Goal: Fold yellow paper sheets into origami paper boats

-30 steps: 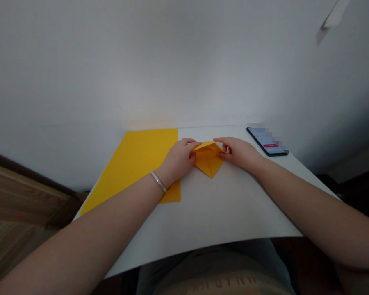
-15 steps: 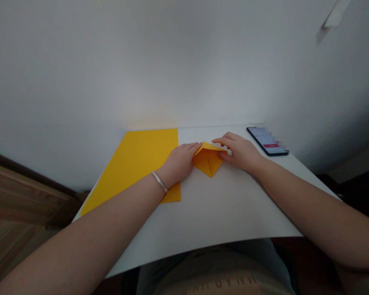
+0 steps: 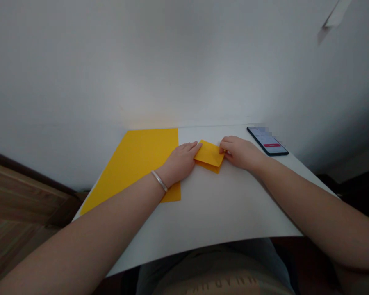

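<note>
A small folded piece of yellow paper (image 3: 208, 155) lies near the far middle of the white table (image 3: 215, 205). My left hand (image 3: 181, 160) rests on its left edge with fingers stretched flat; a silver bangle circles that wrist. My right hand (image 3: 238, 152) pinches the paper's right corner between curled fingers. The top flap lies folded down towards me over the lower layer.
A large flat yellow sheet (image 3: 135, 164) lies on the table's left part, partly under my left wrist. A phone (image 3: 267, 140) with a lit screen lies at the far right corner. A pale wall stands right behind the table.
The paper's raised top flap has come down flat over the pointed lower part. My right hand moved a little right to pinch the corner. My left hand barely moved.
</note>
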Demonstrator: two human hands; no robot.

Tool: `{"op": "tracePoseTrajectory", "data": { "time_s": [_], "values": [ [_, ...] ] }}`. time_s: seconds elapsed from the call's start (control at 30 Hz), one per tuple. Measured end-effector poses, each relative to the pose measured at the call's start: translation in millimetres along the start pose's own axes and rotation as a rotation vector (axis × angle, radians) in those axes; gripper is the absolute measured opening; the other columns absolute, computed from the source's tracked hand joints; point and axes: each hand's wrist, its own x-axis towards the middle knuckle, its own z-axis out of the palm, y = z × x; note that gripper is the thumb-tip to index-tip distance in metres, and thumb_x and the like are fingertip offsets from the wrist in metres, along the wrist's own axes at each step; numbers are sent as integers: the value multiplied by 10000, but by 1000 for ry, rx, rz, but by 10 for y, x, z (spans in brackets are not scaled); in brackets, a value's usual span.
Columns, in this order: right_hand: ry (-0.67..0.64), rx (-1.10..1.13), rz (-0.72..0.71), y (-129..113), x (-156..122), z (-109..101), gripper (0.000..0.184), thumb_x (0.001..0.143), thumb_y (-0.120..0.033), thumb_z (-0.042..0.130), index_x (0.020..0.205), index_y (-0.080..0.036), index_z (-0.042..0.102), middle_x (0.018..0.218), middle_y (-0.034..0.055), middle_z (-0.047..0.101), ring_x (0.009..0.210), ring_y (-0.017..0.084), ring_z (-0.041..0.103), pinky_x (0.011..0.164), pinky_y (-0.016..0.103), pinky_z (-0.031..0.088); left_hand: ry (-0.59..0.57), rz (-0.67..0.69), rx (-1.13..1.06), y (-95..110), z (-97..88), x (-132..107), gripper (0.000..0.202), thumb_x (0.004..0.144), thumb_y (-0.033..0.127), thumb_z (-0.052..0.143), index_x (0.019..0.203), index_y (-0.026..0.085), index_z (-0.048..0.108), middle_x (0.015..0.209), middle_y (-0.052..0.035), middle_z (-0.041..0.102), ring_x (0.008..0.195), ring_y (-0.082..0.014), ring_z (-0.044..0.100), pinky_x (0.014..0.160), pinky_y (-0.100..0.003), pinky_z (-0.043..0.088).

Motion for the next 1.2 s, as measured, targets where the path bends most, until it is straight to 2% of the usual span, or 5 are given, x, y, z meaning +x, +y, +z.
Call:
{"op": "tracePoseTrajectory", "data": {
  "time_s": [0.23,0.43,0.77,1.0,1.2],
  "values": [
    [-41,71,32,82,24,84,194,785,-67,482,870,-178,617,924,76,650,891,195,581,815,312,442,-83,30,-22,15,-6,14,582,842,108,348,1420,166,381,1489,-84,368,1329,-245,393,1105,-434,303],
    [-16,69,71,124,38,140,198,781,-52,493,863,-174,626,921,77,670,879,197,601,833,310,451,-169,25,60,57,-78,9,553,883,177,317,1434,168,364,1502,-80,346,1354,-258,347,1114,-422,267],
    [91,180,120,112,30,181,301,739,-19,458,887,-179,665,953,66,688,891,189,618,842,312,465,-203,42,104,109,-113,-42,647,945,560,273,1462,171,295,1526,-117,283,1394,-292,267,1119,-456,215],
    [171,419,378,42,42,182,239,747,-92,492,847,-201,679,850,33,714,746,162,632,693,283,485,-177,125,117,142,-151,-65,685,913,610,319,1440,172,334,1527,-113,283,1414,-292,213,1136,-478,140],
    [148,551,514,17,44,186,181,704,-152,598,854,-208,683,737,10,703,667,150,635,642,273,485,-249,139,138,186,-189,-70,785,881,675,311,1465,152,274,1535,-148,240,1426,-280,193,1146,-480,106]
  ]
}}
